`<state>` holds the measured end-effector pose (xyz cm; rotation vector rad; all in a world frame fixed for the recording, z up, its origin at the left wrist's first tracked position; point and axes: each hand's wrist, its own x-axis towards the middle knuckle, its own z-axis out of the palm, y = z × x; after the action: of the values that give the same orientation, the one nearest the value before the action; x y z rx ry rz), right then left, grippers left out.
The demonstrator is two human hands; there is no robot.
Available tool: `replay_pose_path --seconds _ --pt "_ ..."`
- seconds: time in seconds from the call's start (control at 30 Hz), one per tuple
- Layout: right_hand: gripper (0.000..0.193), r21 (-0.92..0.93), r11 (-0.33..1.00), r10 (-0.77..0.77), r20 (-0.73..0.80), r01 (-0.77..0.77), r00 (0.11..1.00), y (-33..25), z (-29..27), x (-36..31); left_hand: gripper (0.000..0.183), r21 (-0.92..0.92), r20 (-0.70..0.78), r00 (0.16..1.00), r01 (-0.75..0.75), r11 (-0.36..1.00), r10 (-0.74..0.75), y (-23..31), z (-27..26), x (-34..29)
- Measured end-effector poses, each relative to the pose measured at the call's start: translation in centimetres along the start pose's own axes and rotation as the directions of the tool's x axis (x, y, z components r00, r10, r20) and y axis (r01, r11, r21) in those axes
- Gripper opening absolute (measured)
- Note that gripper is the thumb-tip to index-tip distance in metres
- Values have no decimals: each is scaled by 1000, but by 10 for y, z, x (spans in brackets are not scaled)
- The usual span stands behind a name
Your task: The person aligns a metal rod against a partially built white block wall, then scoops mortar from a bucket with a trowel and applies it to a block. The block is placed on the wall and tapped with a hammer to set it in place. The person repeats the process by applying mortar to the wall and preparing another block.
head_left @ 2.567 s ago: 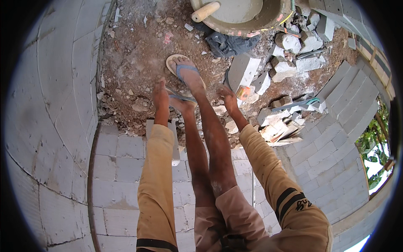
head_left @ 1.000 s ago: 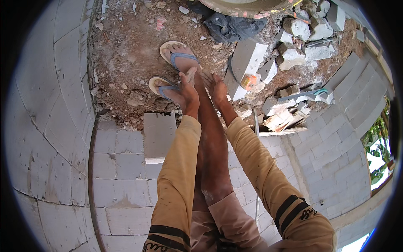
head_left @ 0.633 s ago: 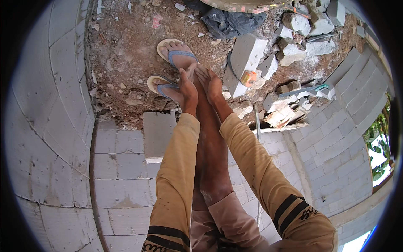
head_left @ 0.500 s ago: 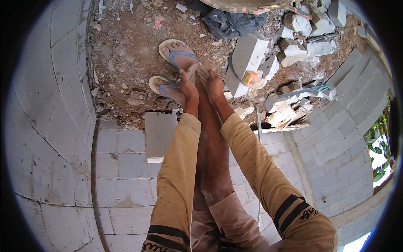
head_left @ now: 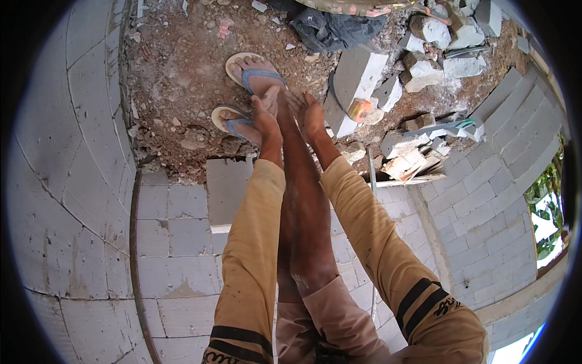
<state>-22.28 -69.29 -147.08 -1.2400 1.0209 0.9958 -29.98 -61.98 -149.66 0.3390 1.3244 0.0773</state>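
Note:
My left hand (head_left: pixel 267 115) and my right hand (head_left: pixel 309 116) hang side by side over my bare lower legs (head_left: pixel 301 188), with a gap between them. Their fingers are stretched out and hold nothing. Whether they touch the skin, I cannot tell. Beyond them my feet stand on rubble-strewn soil in flip-flops with blue straps: one flip-flop (head_left: pixel 233 62) farther off, the other (head_left: pixel 219 120) nearer. Close to my right hand lies a pale grey block (head_left: pixel 362 73), with an orange tape measure (head_left: pixel 359 110) at its side and a dark curved piece (head_left: pixel 335 100) against it.
On the left rises a grey block wall (head_left: pixel 85 182). A loose block (head_left: pixel 228 191) sits left of my legs. At the far side lie a black plastic bag (head_left: pixel 333 29), a round rim (head_left: pixel 357 6) and broken blocks (head_left: pixel 424 73). A long thin strip (head_left: pixel 372 170) stands on the right.
My hands have shifted slightly left in the picture and spread a little apart. The ground and feet sit slightly farther left and up in the view.

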Motion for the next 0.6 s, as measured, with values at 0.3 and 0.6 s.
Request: replay_pose_path --seconds 0.3,0.6 --pt "51 -79 993 -95 -21 93 995 -33 3 4 76 88 19 1000 7 996 -9 20 1 3" --pt "52 -106 988 -112 -6 111 994 -36 2 5 74 116 35 999 19 993 -23 24 -3 0"
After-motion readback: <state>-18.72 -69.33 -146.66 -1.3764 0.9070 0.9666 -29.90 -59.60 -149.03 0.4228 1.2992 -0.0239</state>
